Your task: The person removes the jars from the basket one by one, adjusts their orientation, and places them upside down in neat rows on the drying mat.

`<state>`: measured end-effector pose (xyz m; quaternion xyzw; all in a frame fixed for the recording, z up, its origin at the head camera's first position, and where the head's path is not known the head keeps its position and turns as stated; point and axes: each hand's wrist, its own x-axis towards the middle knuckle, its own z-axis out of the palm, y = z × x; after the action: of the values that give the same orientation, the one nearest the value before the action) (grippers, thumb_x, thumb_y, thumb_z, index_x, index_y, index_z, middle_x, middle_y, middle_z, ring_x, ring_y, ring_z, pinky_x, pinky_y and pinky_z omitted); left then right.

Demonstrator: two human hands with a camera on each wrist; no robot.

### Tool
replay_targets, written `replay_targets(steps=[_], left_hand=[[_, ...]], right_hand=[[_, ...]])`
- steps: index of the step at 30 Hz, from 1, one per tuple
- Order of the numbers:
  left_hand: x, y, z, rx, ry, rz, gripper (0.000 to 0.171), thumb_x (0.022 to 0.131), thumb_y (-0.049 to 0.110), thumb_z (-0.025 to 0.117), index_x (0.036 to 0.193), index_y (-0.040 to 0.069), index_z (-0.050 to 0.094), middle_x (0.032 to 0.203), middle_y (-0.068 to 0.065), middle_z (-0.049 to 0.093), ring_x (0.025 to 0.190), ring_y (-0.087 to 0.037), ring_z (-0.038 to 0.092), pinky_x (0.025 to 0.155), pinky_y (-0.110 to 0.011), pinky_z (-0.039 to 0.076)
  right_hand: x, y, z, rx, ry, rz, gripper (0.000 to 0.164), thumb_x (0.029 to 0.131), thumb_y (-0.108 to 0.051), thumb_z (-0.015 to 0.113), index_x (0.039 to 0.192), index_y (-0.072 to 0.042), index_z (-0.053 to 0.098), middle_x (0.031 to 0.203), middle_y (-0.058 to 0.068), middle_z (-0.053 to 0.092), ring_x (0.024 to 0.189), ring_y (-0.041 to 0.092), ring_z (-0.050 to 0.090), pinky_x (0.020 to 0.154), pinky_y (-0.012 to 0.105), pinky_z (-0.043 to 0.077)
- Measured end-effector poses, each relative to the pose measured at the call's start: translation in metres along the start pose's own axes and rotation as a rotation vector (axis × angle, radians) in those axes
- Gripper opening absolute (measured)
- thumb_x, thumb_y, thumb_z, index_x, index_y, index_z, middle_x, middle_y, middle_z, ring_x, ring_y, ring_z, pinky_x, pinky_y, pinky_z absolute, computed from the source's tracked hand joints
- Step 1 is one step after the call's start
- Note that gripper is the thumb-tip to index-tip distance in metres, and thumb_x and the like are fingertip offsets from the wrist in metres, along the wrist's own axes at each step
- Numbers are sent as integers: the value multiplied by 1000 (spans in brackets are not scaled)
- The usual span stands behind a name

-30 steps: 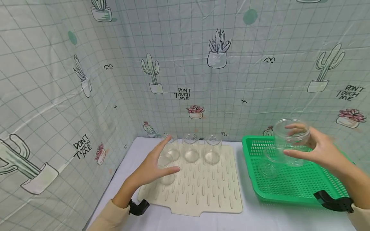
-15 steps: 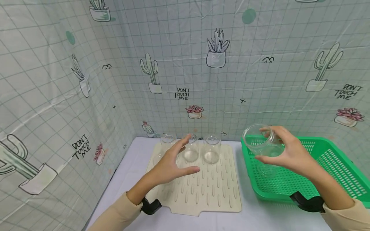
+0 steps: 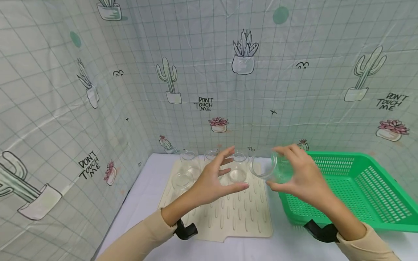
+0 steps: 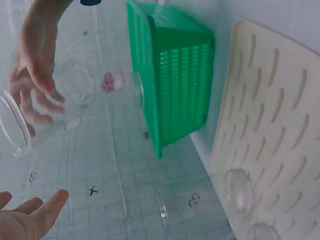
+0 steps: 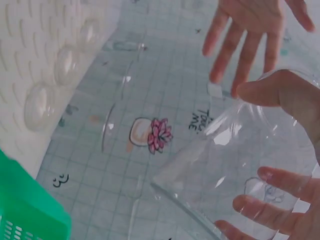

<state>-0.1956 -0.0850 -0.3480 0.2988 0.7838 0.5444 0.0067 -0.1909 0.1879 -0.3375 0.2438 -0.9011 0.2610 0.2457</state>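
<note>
My right hand (image 3: 302,174) grips a clear cup (image 3: 278,169) by its side, above the gap between mat and basket. The cup is tilted over, its mouth facing left; in the right wrist view the thumb and fingers (image 5: 267,212) wrap its wall. Palm toward the cup, my left hand (image 3: 210,183) hovers over the mat with fingers spread and holds nothing. On the cream ridged mat (image 3: 245,217) stand several similar clear cups, among them one at the back right (image 3: 237,174) and one at the front left (image 3: 182,181). My left hand partly hides the back row.
A green slotted basket (image 3: 330,222) stands on the white-covered table right of the mat; my right hand covers its left part. A cloth printed with cacti (image 3: 243,65) hangs behind and at the left.
The right hand has carried the cup leftward out from over the basket, tipping its mouth to the left. My left hand has moved right toward it. The cups on the mat stay put.
</note>
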Motion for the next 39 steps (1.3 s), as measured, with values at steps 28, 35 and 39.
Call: replay_targets(steps=[28, 35, 39], left_hand=[[14, -2, 24, -43, 25, 84, 71, 85, 22, 82, 146, 22, 44, 146, 8, 45, 126, -13, 52, 95, -30, 52], [13, -7, 26, -52, 29, 83, 67, 86, 18, 81, 143, 11, 47, 144, 1, 48, 124, -17, 54, 95, -35, 53], [13, -10, 26, -75, 38, 86, 65, 86, 16, 81, 142, 12, 49, 142, 3, 48, 122, -21, 55, 94, -37, 54]], right_hand=[[0, -25, 40, -148, 98, -88, 79, 49, -23, 91, 122, -9, 65, 109, 11, 57, 97, 38, 53, 78, 53, 43], [0, -26, 43, -200, 114, -128, 76, 52, -24, 91, 121, -9, 64, 108, 12, 56, 98, 40, 53, 79, 55, 43], [-1, -25, 43, -205, 106, -146, 79, 54, -25, 92, 125, -8, 62, 111, 14, 55, 101, 41, 52, 83, 58, 43]])
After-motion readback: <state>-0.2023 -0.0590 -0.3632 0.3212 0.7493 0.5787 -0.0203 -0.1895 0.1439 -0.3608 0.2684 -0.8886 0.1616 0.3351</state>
